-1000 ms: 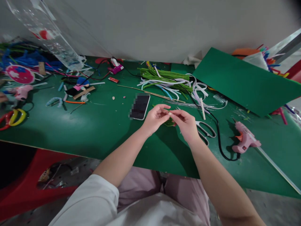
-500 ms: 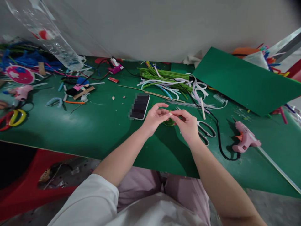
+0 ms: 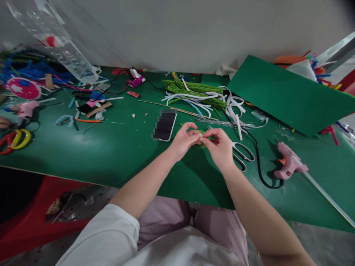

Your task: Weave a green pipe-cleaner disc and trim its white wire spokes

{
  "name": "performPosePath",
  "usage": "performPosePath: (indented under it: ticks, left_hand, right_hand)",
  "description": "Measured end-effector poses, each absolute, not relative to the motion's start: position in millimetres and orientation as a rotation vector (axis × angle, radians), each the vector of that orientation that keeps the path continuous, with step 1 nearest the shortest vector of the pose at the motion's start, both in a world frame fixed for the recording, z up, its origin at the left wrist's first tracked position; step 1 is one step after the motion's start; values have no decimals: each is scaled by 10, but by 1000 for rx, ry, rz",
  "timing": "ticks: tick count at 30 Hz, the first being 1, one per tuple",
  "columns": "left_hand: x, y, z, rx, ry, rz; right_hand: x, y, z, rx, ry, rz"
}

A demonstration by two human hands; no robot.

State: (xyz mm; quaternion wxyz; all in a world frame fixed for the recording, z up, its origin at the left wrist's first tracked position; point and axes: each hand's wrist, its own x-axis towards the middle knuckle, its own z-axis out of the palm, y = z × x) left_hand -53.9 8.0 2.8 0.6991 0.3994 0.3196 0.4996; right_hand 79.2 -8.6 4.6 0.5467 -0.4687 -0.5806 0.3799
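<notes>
Over the table's middle, my left hand [image 3: 183, 139] and my right hand [image 3: 221, 147] meet at the fingertips. Both pinch a small green piece [image 3: 199, 146], which looks like a bent pipe cleaner, though my fingers hide most of it. Its green shows below and between the fingers. Scissors with grey handles [image 3: 245, 152] lie right beside my right hand, their blades partly covered by it. A phone with a dark screen [image 3: 165, 125] lies left of my left hand.
Behind the hands lies a bundle of green pipe cleaners [image 3: 194, 88] with white and blue strips. At right sits a pink glue gun [image 3: 290, 162] with its black cord. A plastic bottle [image 3: 66, 51], a doll-like figure [image 3: 94, 101] and red-yellow scissors [image 3: 20, 139] occupy the left.
My fingertips have shifted slightly on the green piece, the right fingers moving a little left and down. Nothing else on the table has moved.
</notes>
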Motion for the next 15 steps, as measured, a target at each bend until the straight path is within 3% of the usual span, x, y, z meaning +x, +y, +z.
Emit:
performPosePath:
  ticks: [15]
  left_hand:
    - [-539,64,66,906,723,1111]
  right_hand:
    - [780,-109,68,-1067,-1376,838]
